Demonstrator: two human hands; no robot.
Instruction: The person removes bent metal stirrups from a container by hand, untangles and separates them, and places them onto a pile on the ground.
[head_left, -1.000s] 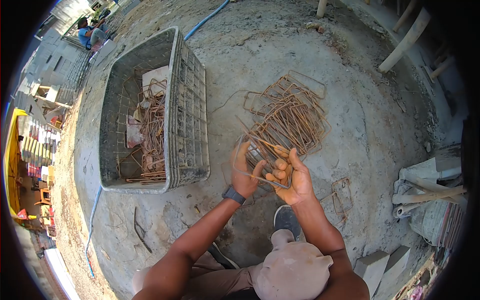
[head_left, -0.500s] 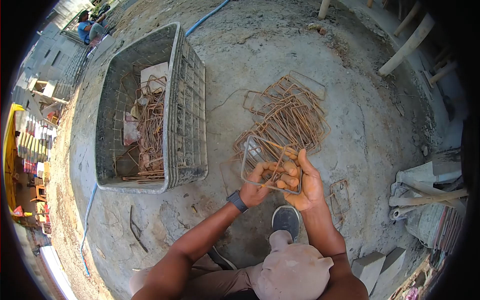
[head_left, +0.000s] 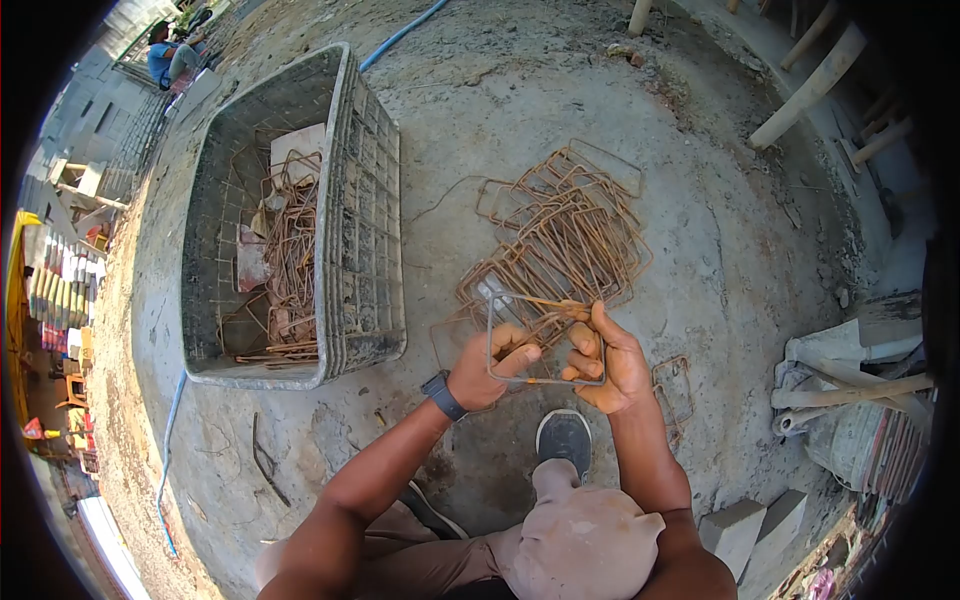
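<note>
My left hand is closed around the left side of a rectangular steel rebar stirrup, its thumb pressed on the lower bar. On the right, my right hand has curled fingers around the opposite side, thumb pointing up. Whether more than one stirrup is held cannot be made out. Just beyond my hands lies a heap of rusty stirrups on the concrete. A grey plastic crate stands left of the heap, with bent rusty stirrups and broken slabs inside.
A blue hose runs behind the crate. Loose stirrups lie right of my right arm. Concrete blocks and a bundle of poles are at the right. A person sits far off at upper left.
My left hand has shifted left and down from the middle of the stirrup to its left side, so the hands are farther apart. The view has moved slightly.
</note>
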